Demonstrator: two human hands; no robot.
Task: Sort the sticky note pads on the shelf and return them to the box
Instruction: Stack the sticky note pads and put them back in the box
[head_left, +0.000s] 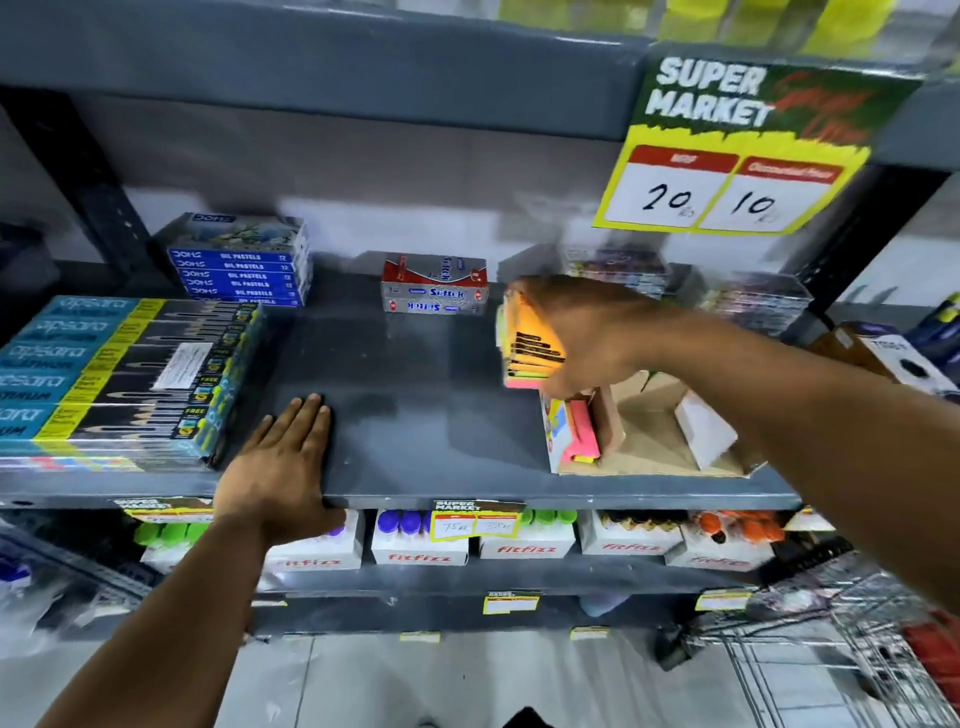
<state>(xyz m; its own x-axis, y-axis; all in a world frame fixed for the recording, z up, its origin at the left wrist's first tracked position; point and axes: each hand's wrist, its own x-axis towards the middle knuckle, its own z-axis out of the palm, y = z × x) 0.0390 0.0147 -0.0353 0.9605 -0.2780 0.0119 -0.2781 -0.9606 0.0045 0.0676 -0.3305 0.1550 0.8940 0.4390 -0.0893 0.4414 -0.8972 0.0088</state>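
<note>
My right hand (582, 332) grips a stack of sticky note pads (530, 343), orange, yellow and pink, held just above the left end of an open cardboard box (654, 436) on the grey shelf (415, 405). Inside the box's left side stand more pads (579, 431), pink and yellow. My left hand (283, 462) lies flat, fingers together, on the shelf's front edge and holds nothing.
Pencil boxes (119, 374) fill the shelf's left end, oil pastel boxes (244, 265) sit behind them, and a red-and-silver box (434, 291) stands at the back. A price sign (737, 156) hangs top right. Fitfizz boxes (524, 540) line the shelf below; a wire cart (841, 649) stands lower right.
</note>
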